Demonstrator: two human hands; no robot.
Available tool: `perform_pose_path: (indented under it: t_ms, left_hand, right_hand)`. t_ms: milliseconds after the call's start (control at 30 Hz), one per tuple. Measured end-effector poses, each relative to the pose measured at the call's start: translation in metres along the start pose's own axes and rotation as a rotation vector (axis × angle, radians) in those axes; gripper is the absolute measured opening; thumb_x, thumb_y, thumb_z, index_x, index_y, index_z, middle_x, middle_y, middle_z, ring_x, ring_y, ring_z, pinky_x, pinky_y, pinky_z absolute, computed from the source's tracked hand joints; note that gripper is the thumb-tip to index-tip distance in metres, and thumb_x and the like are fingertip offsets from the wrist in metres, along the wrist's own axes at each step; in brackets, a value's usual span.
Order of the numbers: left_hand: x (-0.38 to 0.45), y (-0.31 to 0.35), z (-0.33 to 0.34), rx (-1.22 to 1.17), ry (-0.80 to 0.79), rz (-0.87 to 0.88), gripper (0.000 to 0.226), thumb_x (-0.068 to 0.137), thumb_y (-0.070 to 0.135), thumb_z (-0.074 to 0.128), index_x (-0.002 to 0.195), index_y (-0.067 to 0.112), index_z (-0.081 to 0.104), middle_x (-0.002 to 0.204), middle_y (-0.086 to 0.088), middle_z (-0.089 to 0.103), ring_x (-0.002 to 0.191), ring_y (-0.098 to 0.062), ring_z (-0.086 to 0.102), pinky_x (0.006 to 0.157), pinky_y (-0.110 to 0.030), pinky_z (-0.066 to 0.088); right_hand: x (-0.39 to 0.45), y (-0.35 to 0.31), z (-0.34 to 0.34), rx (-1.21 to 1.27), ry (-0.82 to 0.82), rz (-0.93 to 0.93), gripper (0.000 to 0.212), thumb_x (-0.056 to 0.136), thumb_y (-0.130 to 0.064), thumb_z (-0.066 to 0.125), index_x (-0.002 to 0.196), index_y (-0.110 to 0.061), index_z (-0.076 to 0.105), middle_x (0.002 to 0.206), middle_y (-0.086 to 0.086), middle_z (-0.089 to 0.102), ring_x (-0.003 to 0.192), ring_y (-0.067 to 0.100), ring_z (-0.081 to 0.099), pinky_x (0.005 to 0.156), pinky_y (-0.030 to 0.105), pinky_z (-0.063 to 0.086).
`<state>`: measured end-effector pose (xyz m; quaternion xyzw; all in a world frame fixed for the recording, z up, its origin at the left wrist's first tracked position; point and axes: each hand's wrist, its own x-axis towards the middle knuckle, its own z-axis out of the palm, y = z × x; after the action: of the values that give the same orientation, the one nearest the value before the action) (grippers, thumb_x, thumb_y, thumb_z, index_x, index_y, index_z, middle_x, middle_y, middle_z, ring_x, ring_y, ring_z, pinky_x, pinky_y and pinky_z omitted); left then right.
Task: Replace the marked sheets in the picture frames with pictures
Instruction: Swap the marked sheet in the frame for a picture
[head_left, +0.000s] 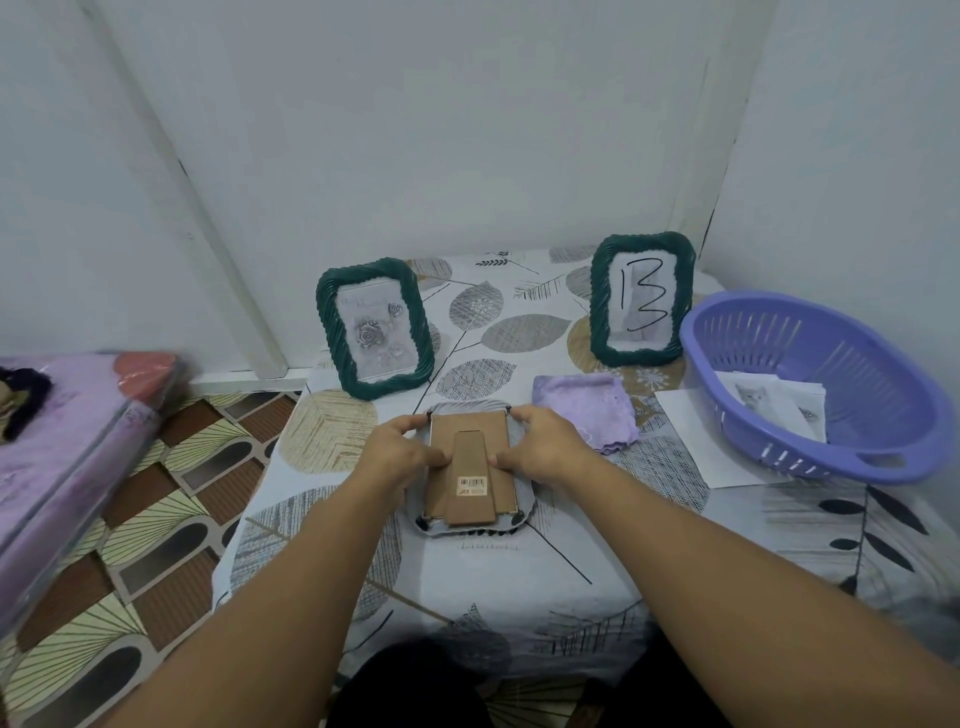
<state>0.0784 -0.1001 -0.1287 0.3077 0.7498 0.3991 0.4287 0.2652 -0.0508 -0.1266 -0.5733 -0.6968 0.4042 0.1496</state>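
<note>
Both hands, left hand (397, 451) and right hand (543, 446), press curled fingers on the cardboard back of the face-down frame (470, 470) between them on the desk (519, 582), probably working its clips, while beyond the right hand the frame marked B (643, 299) waits upright.

**Leaf-print counter and what sits on it**

The counter (519, 587), covered in a leaf-patterned cloth, carries a face-down frame (470, 467) between the fingers of the left hand (397, 452) and right hand (545, 447). Beyond the left fingers stands a green frame with a rose picture (375, 327). Beyond the right fingers stands a green frame marked "13" (643, 299). Just beside the right fingers lies a folded lilac cloth (587, 408). Farther right, a purple basket (810, 384) rests partly on a white sheet (696, 436).
</note>
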Motion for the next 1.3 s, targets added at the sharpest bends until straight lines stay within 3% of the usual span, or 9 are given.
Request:
perform_pose_path:
  t_ms: [233, 333, 467, 567, 967, 1067, 1133, 1300]
  left_hand:
    - [-0.0017, 0.002, -0.0017, 0.006, -0.045, 0.005, 0.067, 0.08, -0.003, 0.082, 0.14, 0.022, 0.062, 0.136, -0.01, 0.057, 0.115, -0.031, 0.055, 0.103, -0.049, 0.052]
    - [-0.001, 0.0012, -0.0006, 0.013, -0.053, 0.007, 0.065, 0.082, -0.004, 0.081, 0.138, 0.024, 0.064, 0.142, -0.012, 0.054, 0.125, -0.034, 0.053, 0.105, -0.049, 0.05]
    - [-0.0009, -0.0018, 0.0013, 0.021, -0.001, 0.02, 0.063, 0.078, 0.001, 0.085, 0.131, 0.027, 0.064, 0.13, -0.011, 0.06, 0.112, -0.033, 0.062, 0.098, -0.051, 0.055]
    - [-0.0003, -0.0035, 0.0022, 0.016, 0.0, 0.006, 0.065, 0.078, 0.002, 0.085, 0.134, 0.026, 0.064, 0.127, -0.011, 0.061, 0.114, -0.034, 0.062, 0.099, -0.052, 0.055]
    - [-0.002, -0.001, -0.0014, 0.162, -0.071, 0.083, 0.067, 0.088, 0.008, 0.079, 0.148, 0.021, 0.054, 0.145, -0.01, 0.057, 0.123, -0.027, 0.056, 0.111, -0.042, 0.046]
    - [-0.005, 0.0017, -0.0015, 0.208, -0.087, 0.115, 0.063, 0.091, 0.008, 0.075, 0.148, 0.023, 0.053, 0.15, -0.01, 0.052, 0.121, -0.025, 0.054, 0.106, -0.037, 0.047]
    - [-0.0054, 0.004, -0.0014, 0.227, -0.094, 0.119, 0.06, 0.092, 0.008, 0.074, 0.147, 0.025, 0.055, 0.15, -0.01, 0.051, 0.117, -0.025, 0.055, 0.105, -0.041, 0.049]
    - [-0.0044, -0.0008, -0.001, 0.25, -0.022, 0.13, 0.056, 0.086, 0.014, 0.081, 0.136, 0.027, 0.059, 0.133, -0.01, 0.057, 0.108, -0.027, 0.057, 0.097, -0.044, 0.054]
  right_hand:
    - [-0.0011, -0.0011, -0.0004, -0.002, -0.004, 0.002, 0.069, 0.085, -0.023, 0.081, 0.146, -0.017, 0.05, 0.141, 0.007, 0.058, 0.127, 0.024, 0.055, 0.092, 0.024, 0.04]
    - [-0.0014, -0.0012, 0.0001, -0.003, -0.003, 0.001, 0.07, 0.085, -0.023, 0.081, 0.147, -0.017, 0.049, 0.142, 0.007, 0.058, 0.127, 0.024, 0.055, 0.094, 0.025, 0.041]
    - [-0.0018, -0.0007, 0.0, -0.009, 0.006, -0.006, 0.066, 0.084, -0.023, 0.08, 0.144, -0.017, 0.053, 0.139, 0.007, 0.06, 0.125, 0.025, 0.056, 0.096, 0.028, 0.044]
    - [-0.0013, 0.0, -0.0001, -0.007, 0.009, -0.01, 0.065, 0.083, -0.023, 0.081, 0.142, -0.016, 0.054, 0.138, 0.008, 0.061, 0.124, 0.025, 0.057, 0.096, 0.029, 0.044]
    - [0.0002, 0.0002, 0.001, -0.015, 0.01, -0.005, 0.066, 0.084, -0.023, 0.08, 0.143, -0.016, 0.053, 0.139, 0.007, 0.061, 0.125, 0.025, 0.056, 0.093, 0.026, 0.043]
    - [0.0014, -0.0004, 0.0022, -0.015, 0.01, -0.002, 0.07, 0.084, -0.025, 0.081, 0.146, -0.018, 0.05, 0.141, 0.006, 0.06, 0.126, 0.024, 0.056, 0.095, 0.027, 0.043]
    - [0.0021, 0.0, 0.0025, -0.015, 0.01, 0.001, 0.073, 0.083, -0.025, 0.081, 0.148, -0.018, 0.049, 0.142, 0.006, 0.059, 0.127, 0.024, 0.055, 0.096, 0.028, 0.043]
    - [0.0037, 0.0021, 0.0035, -0.007, 0.011, 0.002, 0.072, 0.083, -0.024, 0.081, 0.147, -0.018, 0.048, 0.142, 0.006, 0.058, 0.126, 0.024, 0.056, 0.093, 0.026, 0.042]
